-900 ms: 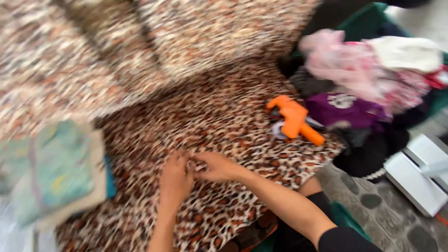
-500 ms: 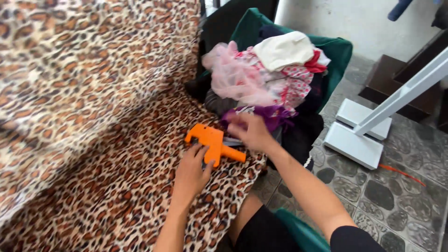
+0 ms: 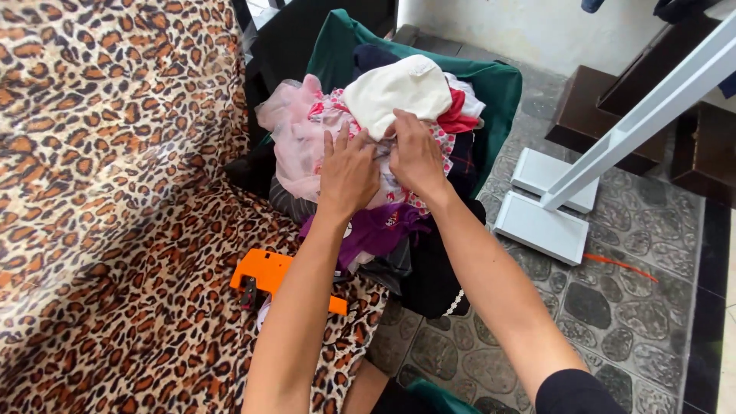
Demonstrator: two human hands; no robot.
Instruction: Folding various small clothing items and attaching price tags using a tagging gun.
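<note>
While my left hand (image 3: 349, 172) and right hand (image 3: 414, 157) pinch the white-and-red dotted cotton garment (image 3: 399, 180) atop the clothes pile (image 3: 368, 230), fingers closed on folds. It looks soft, light; best gripped by bunched edges.

garment: pink-dotted white cloth (image 3: 399, 180) — crumpled, mid-pile
cream cloth (image 3: 399, 92): bunched — topmost, touching the dotted cloth

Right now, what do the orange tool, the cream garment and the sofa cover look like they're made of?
Orange tool: likely hard moulded plastic, matt, sharp edges. Cream garment: soft knit or cotton-like cloth, matt, rumpled. Sofa cover: leopard-print fabric, seemingly plush, slightly sheeny.
</note>
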